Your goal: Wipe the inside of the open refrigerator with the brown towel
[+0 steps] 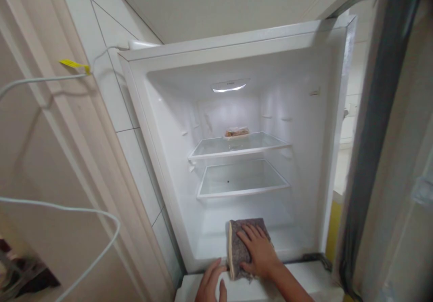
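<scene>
A folded grey-brown cloth (238, 248) with a cream edge lies at the front of the refrigerator floor (211, 243) and hangs over its front lip. My right hand (259, 252) grips this cloth from above, its fingers curved over the top and the thumb against the near part. Just left of the cloth is my left hand (211, 284), with thumb and fingers apart and nothing seen in it. The bottom of that hand is cut off by the frame.
Above the hands are a lower glass shelf (243, 178) and an upper glass shelf (216, 146) bearing a small wrapped package (237, 132). The refrigerator door (389, 157) stands open at the right. A pale cable (40, 80) with a yellow tag (72, 64) runs along the left.
</scene>
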`<move>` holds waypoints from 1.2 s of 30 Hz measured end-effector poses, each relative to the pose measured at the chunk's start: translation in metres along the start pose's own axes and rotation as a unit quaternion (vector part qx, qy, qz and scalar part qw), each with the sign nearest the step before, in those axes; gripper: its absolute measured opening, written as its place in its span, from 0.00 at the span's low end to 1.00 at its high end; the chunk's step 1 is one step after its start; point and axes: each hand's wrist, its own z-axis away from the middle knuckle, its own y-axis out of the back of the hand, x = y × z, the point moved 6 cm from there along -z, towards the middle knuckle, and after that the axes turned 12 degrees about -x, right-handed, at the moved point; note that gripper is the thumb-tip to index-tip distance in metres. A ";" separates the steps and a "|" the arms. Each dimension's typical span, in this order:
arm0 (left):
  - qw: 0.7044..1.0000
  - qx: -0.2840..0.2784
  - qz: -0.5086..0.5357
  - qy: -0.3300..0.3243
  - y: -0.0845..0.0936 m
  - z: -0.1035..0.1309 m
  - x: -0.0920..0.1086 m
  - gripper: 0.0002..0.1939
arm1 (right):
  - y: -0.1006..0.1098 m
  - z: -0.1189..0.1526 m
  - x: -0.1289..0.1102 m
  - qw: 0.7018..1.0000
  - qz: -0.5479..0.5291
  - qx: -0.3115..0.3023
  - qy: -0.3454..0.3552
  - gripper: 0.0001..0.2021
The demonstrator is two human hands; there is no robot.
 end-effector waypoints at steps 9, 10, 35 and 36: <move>0.986 -0.157 -0.013 -0.053 -0.107 -0.032 0.090 0.29 | 0.023 0.074 0.094 0.973 0.066 0.055 -0.214 0.46; 0.984 -0.163 -0.023 -0.067 -0.119 -0.037 0.105 0.32 | 0.020 0.078 0.097 0.973 0.051 0.073 -0.213 0.45; 0.931 -0.288 -0.223 -0.007 -0.058 -0.107 0.033 0.42 | -0.064 0.126 0.097 0.866 -0.235 0.437 -0.069 0.31; 0.929 -0.282 -0.241 0.013 -0.045 -0.107 0.016 0.41 | -0.067 0.125 0.092 0.862 -0.249 0.437 -0.069 0.31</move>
